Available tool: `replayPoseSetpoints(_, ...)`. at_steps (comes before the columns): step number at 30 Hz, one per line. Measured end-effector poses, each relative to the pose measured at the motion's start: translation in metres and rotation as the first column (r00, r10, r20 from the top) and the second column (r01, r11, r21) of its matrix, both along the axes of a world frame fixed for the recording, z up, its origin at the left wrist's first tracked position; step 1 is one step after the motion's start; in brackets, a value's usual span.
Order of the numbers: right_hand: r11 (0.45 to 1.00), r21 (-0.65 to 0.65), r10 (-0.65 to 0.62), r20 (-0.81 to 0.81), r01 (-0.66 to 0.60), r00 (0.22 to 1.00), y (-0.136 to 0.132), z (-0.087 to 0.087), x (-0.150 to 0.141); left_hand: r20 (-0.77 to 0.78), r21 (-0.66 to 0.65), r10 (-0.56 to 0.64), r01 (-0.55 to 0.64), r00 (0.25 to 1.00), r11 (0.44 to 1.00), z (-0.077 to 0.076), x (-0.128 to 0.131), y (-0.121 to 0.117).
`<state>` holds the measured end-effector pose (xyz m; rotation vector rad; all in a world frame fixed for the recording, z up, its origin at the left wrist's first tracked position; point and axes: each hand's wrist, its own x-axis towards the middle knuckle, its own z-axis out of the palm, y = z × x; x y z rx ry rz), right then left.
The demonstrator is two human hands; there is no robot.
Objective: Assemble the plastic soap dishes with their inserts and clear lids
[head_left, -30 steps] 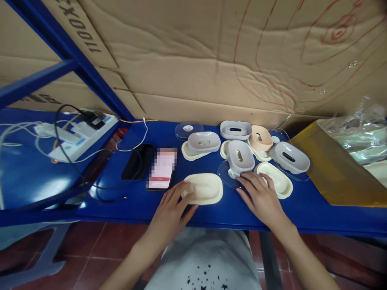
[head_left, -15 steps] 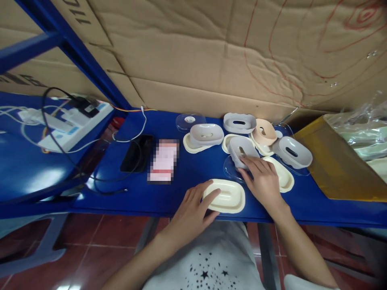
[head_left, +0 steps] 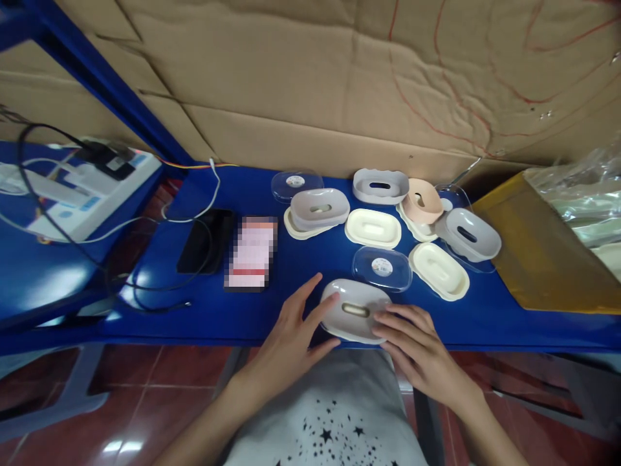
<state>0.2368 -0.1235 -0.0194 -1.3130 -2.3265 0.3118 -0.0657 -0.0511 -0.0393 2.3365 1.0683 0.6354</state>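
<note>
A grey oval soap dish (head_left: pixel 356 294) with a slot in its middle sits at the table's front edge, over a cream tray that is nearly hidden. My left hand (head_left: pixel 298 323) is at the dish's left side, fingers spread, its index fingertip at the rim. On the opposite side, my right hand (head_left: pixel 412 340) grips the dish's right end, fingers over the rim. Just behind lies a clear lid (head_left: pixel 361 268) with a round label. Two bare cream trays, one in the middle (head_left: pixel 354 230) and one at right (head_left: pixel 422 265), lie beyond my hands.
Farther back are more grey dishes (head_left: pixel 301 204), a peach dish (head_left: pixel 429 206) and another clear lid (head_left: pixel 279 188). Phones (head_left: pixel 250 255) and cables lie left, near a power strip (head_left: pixel 72 220). A brown box (head_left: pixel 543 252) stands right, cardboard (head_left: pixel 272 97) behind.
My right hand has brought the grey dish forward from the middle onto the front cream tray, uncovering the clear lid and a cream tray. My left hand's fingers have spread. The view has shifted slightly.
</note>
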Motion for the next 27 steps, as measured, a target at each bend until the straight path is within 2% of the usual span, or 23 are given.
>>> replayPoseSetpoints(6,0.999,0.051,0.009,0.080,-0.014,0.997,-0.004,-0.008,-0.008,-0.078,0.124,-0.129,0.138,0.989,0.983,-0.003,0.001,0.008)
replayPoseSetpoints(14,0.998,0.054,0.021,0.087,-0.026,0.996,0.003,-0.001,-0.013,-0.108,0.181,-0.086,0.105,0.990,0.978,-0.001,-0.003,0.008)
replayPoseSetpoints(22,0.997,0.037,0.063,0.113,-0.068,0.992,0.007,-0.004,-0.018,-0.170,0.219,-0.034,0.071,0.985,0.973,-0.013,-0.008,0.009)
replayPoseSetpoints(25,0.997,0.021,0.069,0.101,-0.071,0.992,0.013,0.000,-0.009,-0.163,0.230,-0.034,0.072,0.986,0.971,-0.011,-0.008,0.008)
replayPoseSetpoints(27,0.999,0.033,0.017,0.073,-0.019,0.997,0.022,0.004,0.004,-0.152,0.218,-0.041,0.074,0.988,0.973,-0.009,-0.007,0.007)
